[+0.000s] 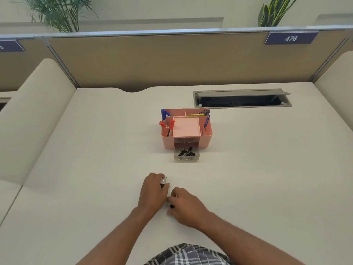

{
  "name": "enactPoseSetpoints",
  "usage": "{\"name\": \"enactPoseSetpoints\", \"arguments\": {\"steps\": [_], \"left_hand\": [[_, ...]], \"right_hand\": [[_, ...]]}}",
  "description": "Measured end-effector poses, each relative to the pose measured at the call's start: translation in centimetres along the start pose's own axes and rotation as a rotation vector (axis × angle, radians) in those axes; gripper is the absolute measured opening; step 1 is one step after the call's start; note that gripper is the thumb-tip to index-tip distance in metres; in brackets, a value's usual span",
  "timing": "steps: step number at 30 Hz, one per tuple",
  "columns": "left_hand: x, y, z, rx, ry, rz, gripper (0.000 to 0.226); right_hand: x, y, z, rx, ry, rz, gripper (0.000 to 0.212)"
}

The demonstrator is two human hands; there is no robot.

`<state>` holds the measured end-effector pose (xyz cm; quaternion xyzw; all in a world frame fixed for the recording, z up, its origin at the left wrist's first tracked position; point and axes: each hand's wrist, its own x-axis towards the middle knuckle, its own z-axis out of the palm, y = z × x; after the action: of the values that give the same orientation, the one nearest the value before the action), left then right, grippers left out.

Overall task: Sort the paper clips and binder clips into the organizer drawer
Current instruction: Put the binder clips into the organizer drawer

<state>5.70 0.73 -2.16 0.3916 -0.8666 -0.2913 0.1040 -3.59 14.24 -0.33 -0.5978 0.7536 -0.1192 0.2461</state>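
Organizer (186, 139) on tabletop (95, 150); drawer (186, 156) pulled out before it, holding binder clips (186, 152); cable tray (242, 98) behind, right

desk (95, 150) - cream | partition (152, 60) - tan | plants (57, 12) behind

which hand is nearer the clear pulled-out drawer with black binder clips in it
Left. The left hand lies in front of the clear drawer, slightly to its left; the right hand sits further back toward the person.

Your left grip (153, 190) clutches binder clips (163, 181); your right grip (186, 206) rests beside it on the counter (95, 169), near the open drawer (186, 154).
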Motion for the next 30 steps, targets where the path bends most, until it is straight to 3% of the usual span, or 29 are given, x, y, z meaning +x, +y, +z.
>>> {"name": "enactPoseSetpoints", "arguments": {"steps": [4,9,20,25,30], "left_hand": [[-0.2,0.4,0.3,0.044,-0.008,0.043,0.023],[0.4,1.4,0.8,0.060,-0.014,0.175,0.021],[1.5,3.8,1.5,0.004,-0.035,0.271,0.036],[4.6,6.7,-0.2,-0.101,0.082,0.284,0.034],[8.3,8.6,-0.7,-0.069,0.063,0.220,0.029]], "right_hand": [[0.1,1.1,0.5,-0.073,0.104,-0.002,0.016],[0.6,4.9,-1.6,-0.030,0.263,0.117,0.027],[1.1,7.8,-4.1,0.138,0.335,0.279,0.027],[3.2,6.7,-7.4,0.191,0.584,0.259,0.016],[6.3,6.7,-10.6,0.106,0.503,0.332,0.017]]}}
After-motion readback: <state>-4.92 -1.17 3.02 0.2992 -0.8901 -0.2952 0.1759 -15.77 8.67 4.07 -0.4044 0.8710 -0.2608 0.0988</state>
